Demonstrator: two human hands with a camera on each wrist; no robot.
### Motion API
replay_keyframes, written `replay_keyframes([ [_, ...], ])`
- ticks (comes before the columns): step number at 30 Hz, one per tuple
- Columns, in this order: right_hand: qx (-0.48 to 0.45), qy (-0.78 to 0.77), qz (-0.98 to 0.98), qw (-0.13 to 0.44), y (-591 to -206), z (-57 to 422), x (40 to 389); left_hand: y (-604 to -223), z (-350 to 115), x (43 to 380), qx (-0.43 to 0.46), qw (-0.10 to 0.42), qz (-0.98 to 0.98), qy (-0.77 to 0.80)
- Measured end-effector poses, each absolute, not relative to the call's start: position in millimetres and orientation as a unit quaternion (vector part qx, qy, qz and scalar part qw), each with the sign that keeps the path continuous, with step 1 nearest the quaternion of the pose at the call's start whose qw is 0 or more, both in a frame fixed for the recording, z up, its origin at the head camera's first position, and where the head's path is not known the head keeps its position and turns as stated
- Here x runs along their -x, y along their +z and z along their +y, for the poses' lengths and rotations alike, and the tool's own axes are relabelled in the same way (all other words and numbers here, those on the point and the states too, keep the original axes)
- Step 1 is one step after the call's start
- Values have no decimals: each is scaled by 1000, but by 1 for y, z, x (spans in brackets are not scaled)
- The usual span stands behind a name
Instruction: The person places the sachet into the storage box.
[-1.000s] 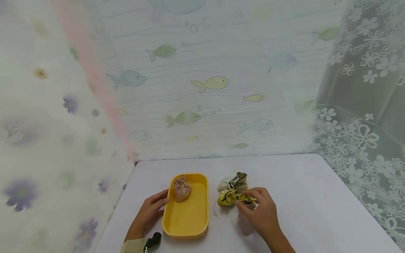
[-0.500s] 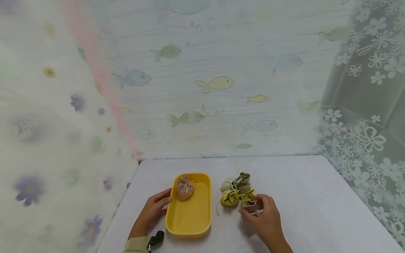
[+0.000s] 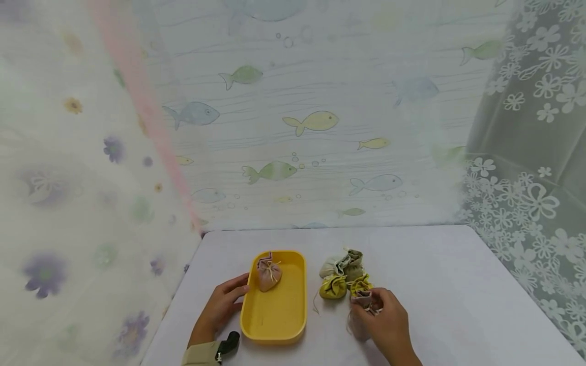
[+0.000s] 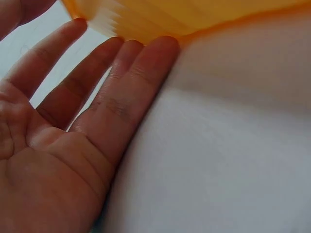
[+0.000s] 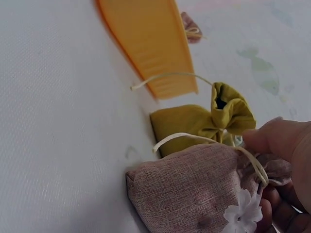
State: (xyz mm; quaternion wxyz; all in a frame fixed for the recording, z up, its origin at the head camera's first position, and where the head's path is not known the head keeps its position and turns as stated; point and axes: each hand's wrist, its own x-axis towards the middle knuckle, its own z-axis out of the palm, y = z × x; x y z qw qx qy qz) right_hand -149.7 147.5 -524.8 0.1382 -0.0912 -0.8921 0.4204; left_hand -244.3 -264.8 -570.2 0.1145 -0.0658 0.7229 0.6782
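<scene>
With its thumb and fingers, my right hand point(image 3: 388, 316) pinches the gathered neck of a dusty-pink drawstring pouch point(image 5: 189, 187), which bears a white flower and a pale cord. That pouch sits upright on the table, partly hidden by the hand in the head view. Just beyond stands an olive-yellow pouch point(image 5: 182, 121), and another yellow pouch point(image 3: 333, 287) lies to its left. My left hand point(image 3: 223, 304) rests at the left side of a yellow tray point(image 3: 272, 339), its extended fingertips against the wall in the left wrist view. A pink pouch point(image 3: 269, 276) lies inside the tray's far left part.
Behind the yellow pouches are a whitish pouch point(image 3: 329, 267) and a grey-green pouch point(image 3: 354, 265), close together. All stand on a white-covered table point(image 3: 448, 284). A fish-print curtain point(image 3: 320, 152) hangs along its far edge, with a floral curtain point(image 3: 82, 203) on the left.
My right hand has moved slightly back toward me and closed its thumb and fingers on the dusty-pink pouch's neck. The left hand stays at the tray; the head view has shifted slightly.
</scene>
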Motion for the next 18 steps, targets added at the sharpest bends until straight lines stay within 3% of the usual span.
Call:
replay_keyframes([
  [18, 92, 435, -885, 139, -529, 148, 149, -566, -268, 244, 50, 136, 705, 694],
])
